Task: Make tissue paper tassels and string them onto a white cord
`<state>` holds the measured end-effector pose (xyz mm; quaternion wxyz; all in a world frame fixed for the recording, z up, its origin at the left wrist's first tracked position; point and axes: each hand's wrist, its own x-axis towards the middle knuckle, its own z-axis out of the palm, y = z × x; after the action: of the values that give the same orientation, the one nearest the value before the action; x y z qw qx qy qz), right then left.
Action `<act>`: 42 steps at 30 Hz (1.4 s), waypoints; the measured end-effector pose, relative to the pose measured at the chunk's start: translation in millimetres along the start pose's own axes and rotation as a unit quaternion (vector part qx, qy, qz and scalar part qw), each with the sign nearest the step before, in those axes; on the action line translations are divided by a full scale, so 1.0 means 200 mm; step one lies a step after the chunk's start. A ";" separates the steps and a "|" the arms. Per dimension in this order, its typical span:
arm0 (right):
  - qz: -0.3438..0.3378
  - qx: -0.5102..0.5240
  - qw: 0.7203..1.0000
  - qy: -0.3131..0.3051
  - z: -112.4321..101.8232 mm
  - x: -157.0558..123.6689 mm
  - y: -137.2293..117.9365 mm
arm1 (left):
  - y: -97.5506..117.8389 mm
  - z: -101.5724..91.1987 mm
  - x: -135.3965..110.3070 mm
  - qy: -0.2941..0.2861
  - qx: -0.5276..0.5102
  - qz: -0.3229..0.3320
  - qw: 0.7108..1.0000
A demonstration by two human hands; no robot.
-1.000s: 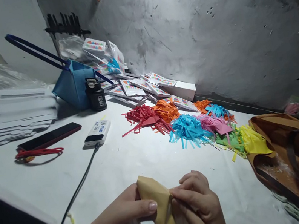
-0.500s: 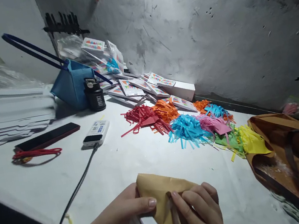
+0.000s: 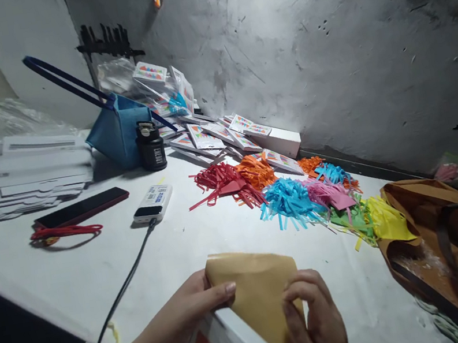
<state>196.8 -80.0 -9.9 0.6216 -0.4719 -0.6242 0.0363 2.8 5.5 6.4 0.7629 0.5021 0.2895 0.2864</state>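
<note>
My left hand (image 3: pixel 200 302) is closed on a brown paper sheet or envelope (image 3: pixel 259 283), its thumb pressed over the left edge. Below that thumb a flat white box (image 3: pixel 239 336) with a red and blue printed face leans against the brown paper; its lower part leaves the picture. My right hand (image 3: pixel 317 315) has its fingers curled at the right edge of the paper, pinching it there. How far the fingers reach behind the paper is hidden.
Bundles of paper tassels (image 3: pixel 290 199) lie across the middle right, before a pile of flat printed boxes (image 3: pixel 206 137). A brown bag (image 3: pixel 453 227) stands right. Left are a phone (image 3: pixel 83 207), a cabled white device (image 3: pixel 153 204), a black bottle (image 3: pixel 151 149) and stacked white sheets (image 3: pixel 39 168).
The brown paper now lies flatter, its fold opened out. My right hand has moved from the middle of the paper to its right edge. The view has shifted slightly.
</note>
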 end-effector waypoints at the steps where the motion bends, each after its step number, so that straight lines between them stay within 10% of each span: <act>1: 0.030 0.043 0.999 -0.003 -0.02 0.02 0.00 | 0.00 -0.02 0.01 0.044 0.024 0.018 0.999; 6: 0.203 0.230 0.947 -0.094 -0.12 0.07 0.02 | -0.04 -0.09 -0.02 0.230 0.192 0.089 0.950; 10: 0.327 0.291 0.878 -0.192 -0.11 0.06 -0.07 | -0.07 -0.05 -0.09 0.155 0.311 0.111 0.931; 16: 0.324 0.143 0.878 -0.321 -0.04 -0.02 -0.19 | -0.11 0.02 -0.20 0.150 0.425 0.109 0.886; 20: 0.388 0.141 0.860 -0.300 -0.01 -0.09 -0.21 | -0.14 0.03 -0.24 0.120 0.454 0.122 0.874; 29: 0.371 0.087 0.878 -0.290 0.01 -0.16 -0.24 | -0.18 0.03 -0.24 0.082 0.466 0.135 0.870; 42: 0.160 -0.076 0.970 -0.169 0.07 -0.32 -0.21 | -0.17 0.04 -0.24 0.078 0.459 0.133 0.875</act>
<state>149.0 -135.9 -34.3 0.4554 -0.5990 -0.6372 0.1667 -18.7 -46.8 -15.5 0.3762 0.8059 0.3774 0.2580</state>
